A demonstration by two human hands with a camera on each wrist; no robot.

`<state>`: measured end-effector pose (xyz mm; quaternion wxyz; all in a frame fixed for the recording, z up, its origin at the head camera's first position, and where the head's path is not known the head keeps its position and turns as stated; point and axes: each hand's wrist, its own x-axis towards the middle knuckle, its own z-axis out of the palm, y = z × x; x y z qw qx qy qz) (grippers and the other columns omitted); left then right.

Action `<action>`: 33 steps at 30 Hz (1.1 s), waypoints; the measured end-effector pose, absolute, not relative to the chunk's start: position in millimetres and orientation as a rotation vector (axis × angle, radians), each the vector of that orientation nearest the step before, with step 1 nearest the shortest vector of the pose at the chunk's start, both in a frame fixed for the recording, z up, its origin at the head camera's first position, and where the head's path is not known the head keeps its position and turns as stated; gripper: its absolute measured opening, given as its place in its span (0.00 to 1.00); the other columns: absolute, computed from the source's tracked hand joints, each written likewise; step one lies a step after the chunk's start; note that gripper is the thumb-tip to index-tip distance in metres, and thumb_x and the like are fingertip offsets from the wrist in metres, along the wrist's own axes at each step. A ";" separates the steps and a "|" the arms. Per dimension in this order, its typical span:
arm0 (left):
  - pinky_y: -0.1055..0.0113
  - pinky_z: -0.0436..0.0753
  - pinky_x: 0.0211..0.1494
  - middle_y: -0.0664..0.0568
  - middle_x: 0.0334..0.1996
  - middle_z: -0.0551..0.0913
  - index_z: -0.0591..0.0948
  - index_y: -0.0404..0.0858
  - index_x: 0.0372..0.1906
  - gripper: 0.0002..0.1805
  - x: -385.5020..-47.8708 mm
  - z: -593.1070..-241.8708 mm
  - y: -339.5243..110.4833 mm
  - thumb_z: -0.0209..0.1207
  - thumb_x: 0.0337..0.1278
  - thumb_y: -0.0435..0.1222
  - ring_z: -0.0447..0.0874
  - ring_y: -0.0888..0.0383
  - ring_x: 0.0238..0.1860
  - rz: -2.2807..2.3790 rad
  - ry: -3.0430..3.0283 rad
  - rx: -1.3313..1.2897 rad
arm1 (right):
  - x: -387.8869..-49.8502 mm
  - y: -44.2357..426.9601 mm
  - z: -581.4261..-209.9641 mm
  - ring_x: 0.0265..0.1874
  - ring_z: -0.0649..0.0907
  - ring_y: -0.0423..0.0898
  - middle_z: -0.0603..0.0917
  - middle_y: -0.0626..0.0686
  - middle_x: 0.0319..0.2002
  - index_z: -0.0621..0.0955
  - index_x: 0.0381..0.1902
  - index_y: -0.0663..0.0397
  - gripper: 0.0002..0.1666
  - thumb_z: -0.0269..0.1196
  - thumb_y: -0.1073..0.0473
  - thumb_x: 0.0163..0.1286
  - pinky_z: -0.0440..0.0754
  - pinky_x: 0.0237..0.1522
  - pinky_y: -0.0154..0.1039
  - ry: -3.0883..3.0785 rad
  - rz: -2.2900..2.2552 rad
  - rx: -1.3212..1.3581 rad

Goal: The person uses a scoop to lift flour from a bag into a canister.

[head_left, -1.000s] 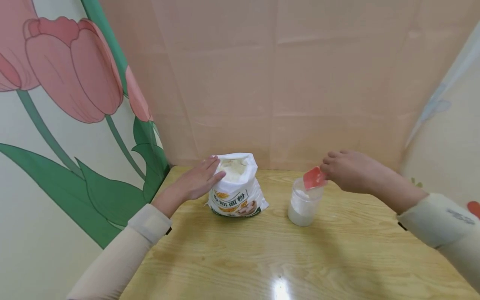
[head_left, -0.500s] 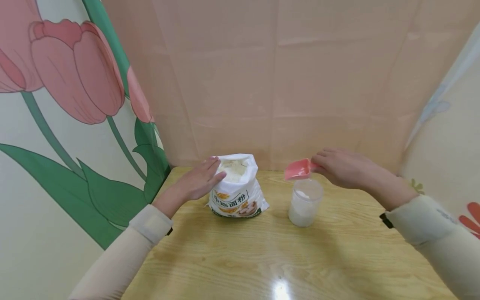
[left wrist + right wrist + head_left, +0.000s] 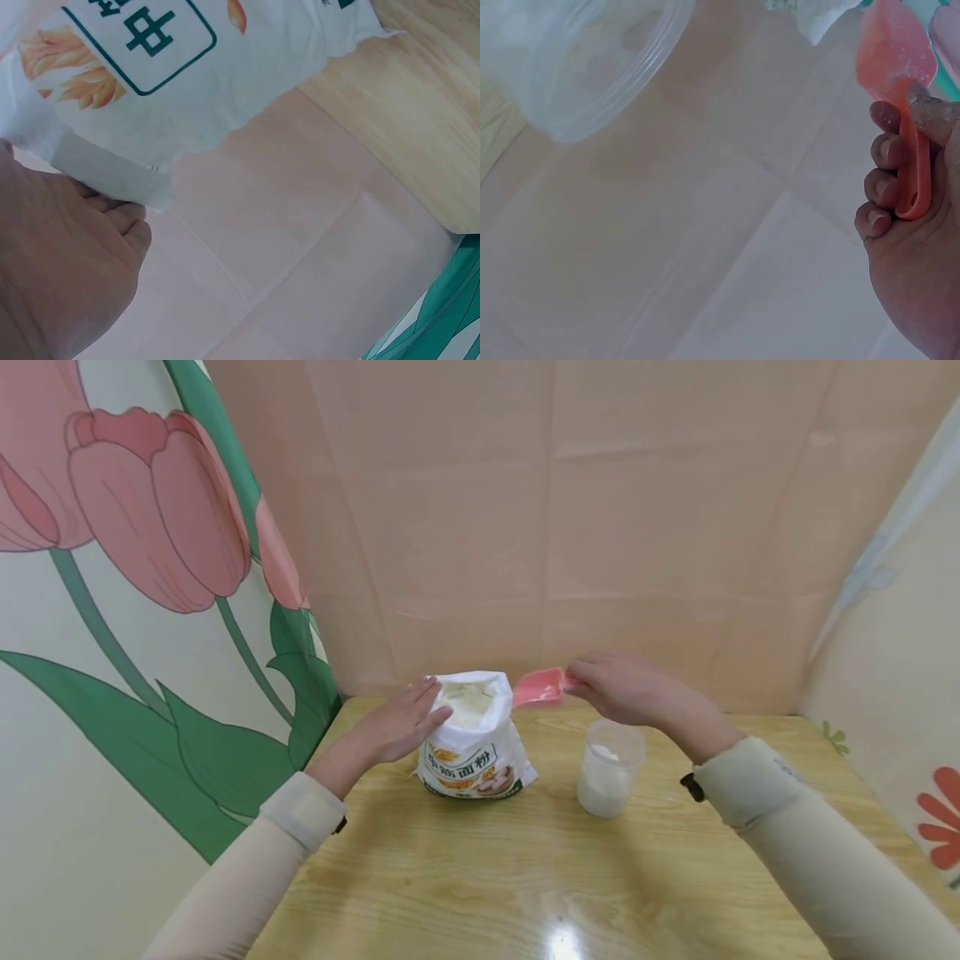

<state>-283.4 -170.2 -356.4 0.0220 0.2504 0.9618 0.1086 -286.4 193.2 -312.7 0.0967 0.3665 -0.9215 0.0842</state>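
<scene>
My right hand (image 3: 626,689) grips a pink scoop (image 3: 538,687) by its handle, at the right side of the bag's mouth. White powder dusts the scoop and my thumb in the right wrist view. A white flour bag (image 3: 472,735) stands upright on the table, its top open and pale flour inside. My left hand (image 3: 395,722) rests against the left side of the bag's rim with fingers mostly straight; in the left wrist view its fingertips meet the bag's edge. Right of the bag stands a clear plastic jar (image 3: 611,768), partly filled with white flour.
The wooden table (image 3: 480,868) meets a pink cloth backdrop (image 3: 450,527) at the back. A wall painted with tulips (image 3: 150,510) rises on the left, and a pale wall with a red flower (image 3: 941,818) on the right.
My right hand has carried the scoop left, from tilted over the jar's mouth to beside the bag's rim. My left hand stays at the bag.
</scene>
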 end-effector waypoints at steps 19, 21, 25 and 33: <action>0.54 0.46 0.82 0.46 0.82 0.44 0.48 0.39 0.82 0.48 -286.4 -359.7 -170.7 0.22 0.73 0.68 0.36 0.51 0.82 0.330 2.979 0.733 | -309.6 111.8 -302.4 0.39 0.81 0.55 0.81 0.53 0.34 0.79 0.32 0.54 0.11 0.59 0.57 0.76 0.79 0.47 0.52 -2.757 0.146 1.233; 0.53 0.47 0.82 0.46 0.82 0.45 0.48 0.38 0.82 0.48 -285.9 -359.6 -170.9 0.22 0.73 0.68 0.36 0.51 0.82 0.340 2.979 0.735 | -310.6 105.8 -301.7 0.41 0.81 0.55 0.82 0.53 0.35 0.80 0.33 0.54 0.11 0.59 0.57 0.76 0.79 0.49 0.53 -2.759 0.118 1.238; 0.53 0.46 0.82 0.46 0.82 0.44 0.48 0.38 0.82 0.48 -285.1 -358.4 -171.1 0.22 0.73 0.68 0.35 0.51 0.82 0.352 2.973 0.739 | -312.9 94.8 -301.7 0.42 0.83 0.56 0.83 0.54 0.37 0.81 0.35 0.54 0.11 0.59 0.55 0.76 0.80 0.49 0.53 -2.765 0.027 1.256; 0.52 0.47 0.82 0.46 0.82 0.45 0.49 0.38 0.82 0.46 -284.9 -356.0 -170.0 0.24 0.74 0.67 0.37 0.50 0.82 0.347 2.972 0.740 | -318.2 67.5 -298.5 0.40 0.83 0.52 0.85 0.52 0.38 0.85 0.41 0.52 0.08 0.60 0.57 0.74 0.82 0.47 0.49 -2.869 -0.310 1.255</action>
